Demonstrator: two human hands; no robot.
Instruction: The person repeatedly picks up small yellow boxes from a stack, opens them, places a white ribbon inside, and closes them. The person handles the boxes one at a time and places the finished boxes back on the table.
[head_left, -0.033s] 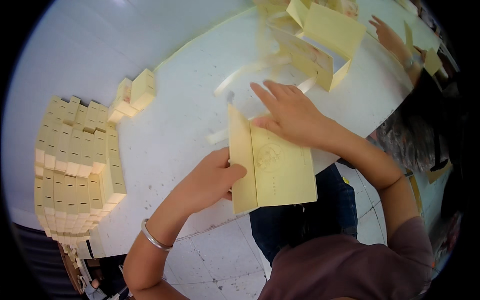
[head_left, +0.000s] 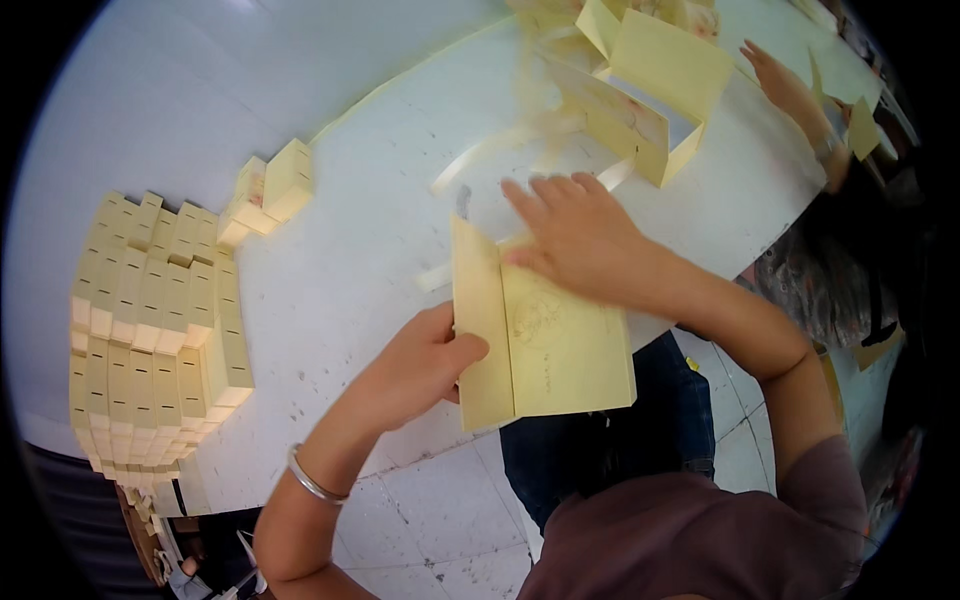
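Observation:
A pale yellow cardboard box [head_left: 575, 365] with an embossed round emblem is held in front of me over the table's near edge. My left hand [head_left: 415, 365] grips the narrow left panel of the box, thumb on top and the other fingers hidden behind it. Over its upper end is my right hand [head_left: 590, 240], slightly blurred, with fingers stretched out and apart. The right thumb lies close to the fold; I cannot tell whether it touches.
Many narrow cream boxes [head_left: 140, 330] are stacked at the left of the white table [head_left: 360, 240]. Two small boxes [head_left: 270, 190] sit behind the stack. An opened yellow box [head_left: 650, 110] and pale strips [head_left: 480, 155] are at the far side. Another person's hand [head_left: 785, 90] reaches in at right.
My right hand has shifted slightly down toward the box, and its fingers have blurred. The box and left hand have barely moved. The other person's hand has shifted slightly.

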